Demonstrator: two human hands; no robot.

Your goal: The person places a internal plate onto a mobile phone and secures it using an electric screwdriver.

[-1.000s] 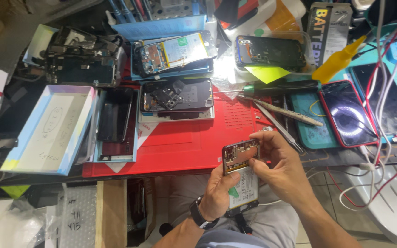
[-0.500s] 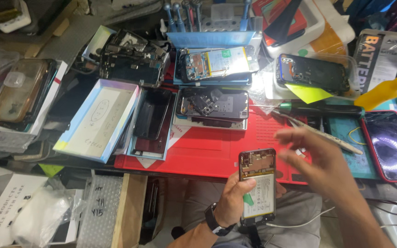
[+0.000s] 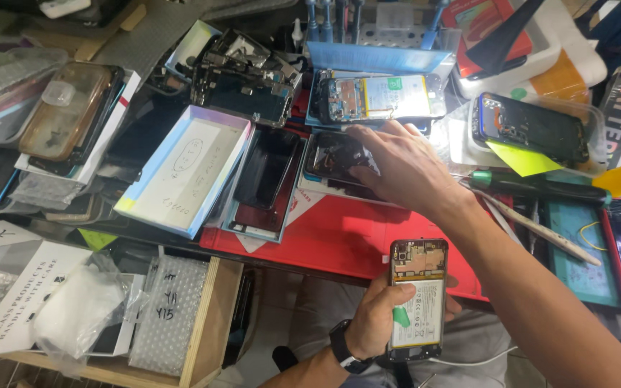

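- Nearest, the left hand [image 3: 379, 320] gripped an opened phone [image 3: 417, 298] upright, fingers wrapped round its edges, above the lap.
- Farther out, the right hand [image 3: 397, 165] lay with fingers spread loosely over a dark phone [image 3: 332, 154] on the red mat [image 3: 339, 230], gripping nothing.

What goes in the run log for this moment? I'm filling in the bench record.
left hand: holds opened phone | right hand: reaching onto dark phone part | surface: red mat

White box [image 3: 181, 169] beside dark screen [image 3: 266, 169]
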